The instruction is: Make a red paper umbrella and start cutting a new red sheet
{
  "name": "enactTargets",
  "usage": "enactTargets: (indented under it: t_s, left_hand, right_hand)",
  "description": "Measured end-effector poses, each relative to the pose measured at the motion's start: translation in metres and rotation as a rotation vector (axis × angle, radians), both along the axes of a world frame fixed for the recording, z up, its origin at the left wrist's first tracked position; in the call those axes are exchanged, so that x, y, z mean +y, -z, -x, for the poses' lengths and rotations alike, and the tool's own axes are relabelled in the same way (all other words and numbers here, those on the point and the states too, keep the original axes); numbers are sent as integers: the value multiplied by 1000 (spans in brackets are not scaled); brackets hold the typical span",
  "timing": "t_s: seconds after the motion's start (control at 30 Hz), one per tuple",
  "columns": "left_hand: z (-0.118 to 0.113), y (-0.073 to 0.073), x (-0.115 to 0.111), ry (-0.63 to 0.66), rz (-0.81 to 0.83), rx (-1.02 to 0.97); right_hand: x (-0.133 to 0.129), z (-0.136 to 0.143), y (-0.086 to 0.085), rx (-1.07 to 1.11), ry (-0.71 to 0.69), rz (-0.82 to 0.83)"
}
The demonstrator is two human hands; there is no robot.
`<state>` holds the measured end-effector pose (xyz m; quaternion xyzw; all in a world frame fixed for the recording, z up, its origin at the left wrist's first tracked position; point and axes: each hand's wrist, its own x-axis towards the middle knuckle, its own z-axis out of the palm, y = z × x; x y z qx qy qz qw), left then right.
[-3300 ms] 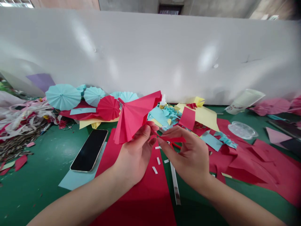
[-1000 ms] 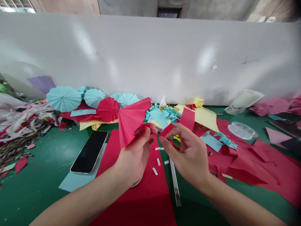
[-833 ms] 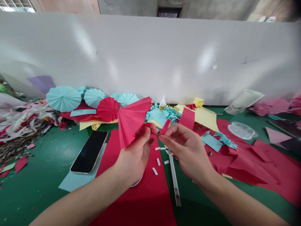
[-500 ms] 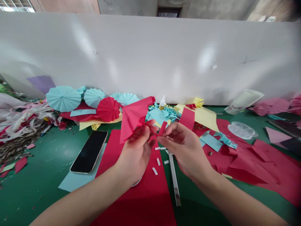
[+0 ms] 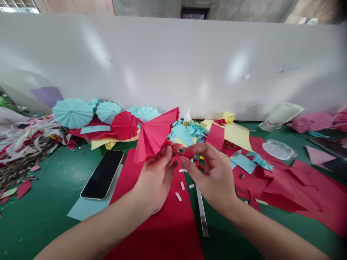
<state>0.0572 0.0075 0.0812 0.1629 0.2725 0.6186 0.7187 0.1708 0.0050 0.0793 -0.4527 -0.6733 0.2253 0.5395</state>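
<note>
My left hand [image 5: 159,169] pinches the narrow gathered end of a pleated red paper fan [image 5: 154,135], which spreads up and to the left of the fingers. Close beside it, my right hand [image 5: 211,169] has thumb and forefinger closed on a thin red paper strip [image 5: 187,154] near the fan's gathered end. Beneath both hands lies a large red sheet [image 5: 159,231] with small white strips [image 5: 178,196] on it. A metal ruler-like bar [image 5: 202,213] sits along the sheet's right side, and red-handled scissors [image 5: 200,165] are partly hidden behind my right hand.
A phone [image 5: 103,175] rests on light blue paper at the left. Blue pleated rosettes [image 5: 72,113] and a red one [image 5: 124,125] stand behind. Red sheets [image 5: 292,191], a tilted cup [image 5: 282,116] and a clear lid [image 5: 279,150] occupy the right. A grey panel [image 5: 173,65] rises behind.
The fan has turned slightly and shows more of its pleats. The red strip, upright between the hands before, now lies lower between my right fingers, and the scissors' red handle has come into view.
</note>
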Motion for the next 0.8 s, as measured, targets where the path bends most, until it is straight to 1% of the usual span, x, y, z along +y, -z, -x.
enactTargets:
  t_s: [0.1, 0.2, 0.3, 0.4, 0.47, 0.6, 0.7, 0.8]
  left_hand:
    - [0, 0, 1, -6, -5, 22]
    - [-1, -1, 1, -6, -7, 30]
    - [-1, -2, 1, -9, -32, 48]
    - [0, -1, 1, 9, -80, 60]
    - [0, -1, 1, 14, -97, 67]
    - [0, -3, 2, 8, -82, 63]
    - [0, -4, 3, 16, -71, 58]
    - [-1, -3, 3, 32, -58, 47]
  right_hand:
    - [0, -1, -1, 12, 14, 38]
    - [1, -2, -4, 43, 32, 117]
    - [1, -2, -7, 76, 17, 207]
    - [3, -4, -8, 107, -23, 298]
    - [5, -6, -7, 151, -74, 347]
    - [9, -7, -3, 288, -192, 451]
    - [10, -5, -4, 369, -234, 528]
    - [10, -3, -5, 413, -250, 561]
